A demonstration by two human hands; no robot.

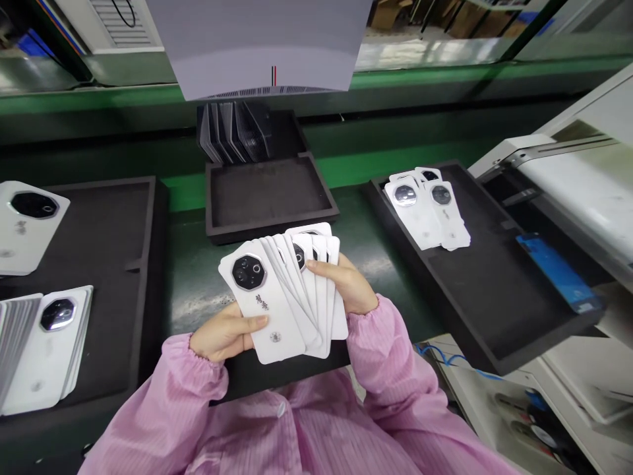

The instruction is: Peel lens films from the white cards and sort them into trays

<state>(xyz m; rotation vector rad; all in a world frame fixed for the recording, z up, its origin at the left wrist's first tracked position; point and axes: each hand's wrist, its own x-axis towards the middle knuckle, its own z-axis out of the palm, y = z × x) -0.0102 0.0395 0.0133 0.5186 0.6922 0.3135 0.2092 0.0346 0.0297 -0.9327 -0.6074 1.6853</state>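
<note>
A fanned stack of white cards [270, 303] printed like phone backs, each with a dark camera picture, is held between my two hands in front of my body. My left hand [230, 330] grips the lower left side, its thumb lying across the front card. At the right side, my right hand [349, 284] pinches the stack with its thumb on top near a camera picture. The fingers of both hands behind the cards are hidden. Black lettering and a small round mark show on the front card.
On the left, a black tray [111, 251] holds more white cards [54, 356]. A smaller black tray [267, 191] with dark upright sheets [232, 132] stands ahead. At right, another tray [489, 297] carries white cards [428, 211] and a blue-filmed panel [558, 270], beside a white machine [593, 185].
</note>
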